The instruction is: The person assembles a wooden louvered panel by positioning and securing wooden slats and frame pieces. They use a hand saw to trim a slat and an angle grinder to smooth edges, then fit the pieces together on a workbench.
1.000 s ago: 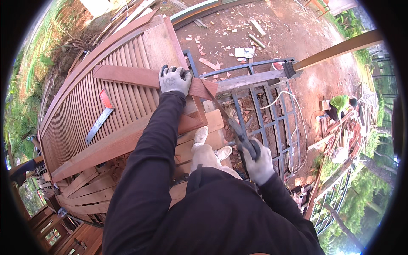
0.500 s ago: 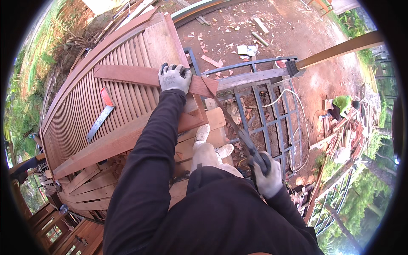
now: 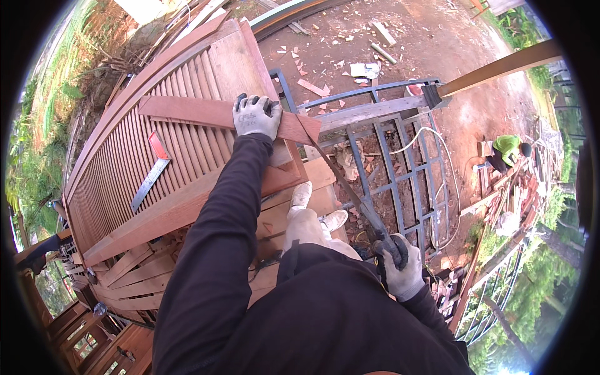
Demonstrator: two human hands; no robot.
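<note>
A reddish-brown wooden board (image 3: 187, 112) lies across a slatted wooden panel (image 3: 131, 172), its right end overhanging the panel's edge. My left hand (image 3: 257, 117), in a grey-white glove, presses on the board near that end, fingers curled over its far edge. A handsaw (image 3: 340, 172) slants from the board's overhanging end toward my lower right, its blade at the wood. Its dark handle is in my gloved right hand (image 3: 403, 270), fingers wrapped round it. An orange-and-silver try square (image 3: 151, 178) rests on the slats, left of my left arm.
Right of the panel stands a dark metal grid frame (image 3: 394, 185), with a pale hose (image 3: 457, 181) looping over it. Wood scraps (image 3: 312, 87) litter the ground. A timber beam (image 3: 500, 67) juts in at upper right. A person in green (image 3: 507, 147) crouches by piled wood farther right.
My right hand has drawn the saw back, down and slightly right, away from the board. My left hand and the board stay in place.
</note>
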